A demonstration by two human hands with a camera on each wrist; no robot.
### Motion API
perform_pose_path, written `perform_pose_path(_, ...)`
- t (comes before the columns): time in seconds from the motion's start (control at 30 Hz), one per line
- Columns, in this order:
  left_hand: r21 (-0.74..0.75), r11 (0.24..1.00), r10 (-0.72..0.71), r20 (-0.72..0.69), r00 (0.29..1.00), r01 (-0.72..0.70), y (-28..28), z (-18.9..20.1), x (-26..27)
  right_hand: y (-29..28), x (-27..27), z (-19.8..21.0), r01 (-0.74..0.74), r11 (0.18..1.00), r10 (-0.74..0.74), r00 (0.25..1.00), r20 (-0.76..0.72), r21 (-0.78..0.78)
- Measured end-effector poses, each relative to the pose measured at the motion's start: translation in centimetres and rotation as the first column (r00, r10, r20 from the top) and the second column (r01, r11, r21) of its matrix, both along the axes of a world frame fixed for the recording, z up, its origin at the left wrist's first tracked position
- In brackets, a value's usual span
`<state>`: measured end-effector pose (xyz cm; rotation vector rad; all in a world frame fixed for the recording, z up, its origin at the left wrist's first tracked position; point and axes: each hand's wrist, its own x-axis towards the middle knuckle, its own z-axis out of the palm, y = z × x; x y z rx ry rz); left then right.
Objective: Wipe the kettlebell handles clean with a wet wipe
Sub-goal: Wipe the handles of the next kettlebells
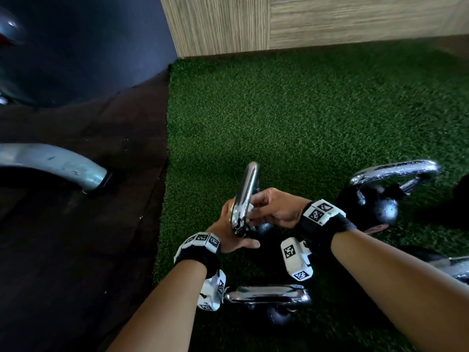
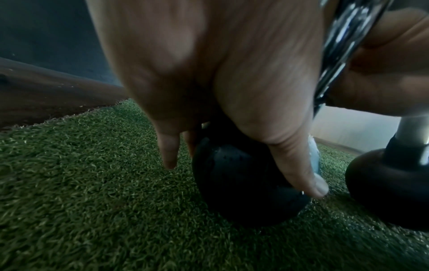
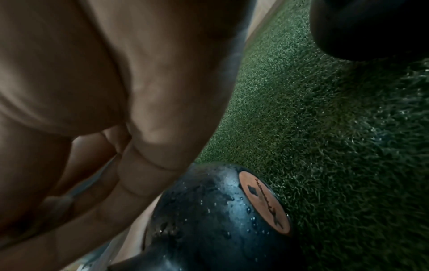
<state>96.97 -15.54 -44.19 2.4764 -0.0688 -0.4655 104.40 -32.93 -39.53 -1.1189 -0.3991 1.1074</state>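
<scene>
green turf (image 1: pixel 304 118) carried several kettlebells. the middle handle (image 1: pixel 245 196) ran away from the person, between both hands. the right hand (image 1: pixel 272 208) pinched a wipe (image 1: pixel 250 207) against its side; the left hand (image 1: pixel 229 231), fingers spread, steadied the bell (image 2: pixel 243 183) below.

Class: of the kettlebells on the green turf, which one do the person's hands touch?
The middle kettlebell, its chrome handle edge-on: both hands touch it. The right-hand one and the nearest one stand untouched.
</scene>
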Motion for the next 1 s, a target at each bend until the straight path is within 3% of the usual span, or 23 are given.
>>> perform_pose_path(0.07,-0.01,1.0,0.018,0.029,0.999,-0.018,-0.2,0.2,-0.3,0.0,-0.2,-0.1,0.011,1.0,-0.011,1.0,-0.016,0.017)
perform_pose_path(0.2,-0.017,0.999,0.052,0.014,0.999,-0.052,-0.4,0.9,-0.5,0.0,0.3,-0.3,0.271,0.956,-0.255,0.957,-0.135,0.109)
perform_pose_path(0.27,-0.002,0.999,0.051,0.015,0.999,-0.051,-0.6,1.2,-0.8,-0.1,0.6,-0.3,0.334,0.936,-0.315,0.936,-0.155,0.115)
perform_pose_path(0.33,0.01,0.998,0.055,0.012,0.998,-0.055,-0.7,1.4,-1.0,0.0,0.7,-0.3,0.351,0.933,-0.342,0.933,-0.11,0.076)
perform_pose_path(0.43,0.015,0.997,0.071,-0.014,0.997,-0.071,-0.8,1.7,-1.0,0.2,0.9,0.0,0.438,0.899,-0.436,0.894,0.106,0.003)
perform_pose_path(0.5,0.023,0.997,0.071,-0.036,0.997,-0.071,-0.8,1.8,-1.0,0.3,1.2,0.3,0.558,0.829,-0.521,0.789,0.326,-0.025)
perform_pose_path(0.57,-0.006,0.997,0.08,-0.031,0.996,-0.08,-0.6,1.5,-1.1,0.3,1.5,0.5,0.665,0.746,-0.541,0.637,0.549,-0.038)
perform_pose_path(0.67,-0.096,0.989,0.109,-0.036,0.993,-0.112,-0.3,1.3,-1.4,0.2,1.4,0.8,0.741,0.67,-0.442,0.457,0.772,-0.056)
perform_pose_path(0.77,-0.096,0.989,0.114,-0.033,0.993,-0.117,-0.3,1.2,-1.3,0.0,1.1,1.6,0.759,0.651,-0.331,0.313,0.89,-0.025)
perform_pose_path(0.9,-0.117,0.984,0.135,-0.034,0.99,-0.138,-0.3,1.3,-1.2,0.3,1.8,2.4,0.781,0.625,-0.265,0.206,0.942,0.005)
perform_pose_path(1.0,-0.121,0.985,0.122,-0.033,0.992,-0.125,-0.2,1.3,-1.3,0.6,2.1,2.3,0.802,0.597,-0.265,0.203,0.943,-0.005)
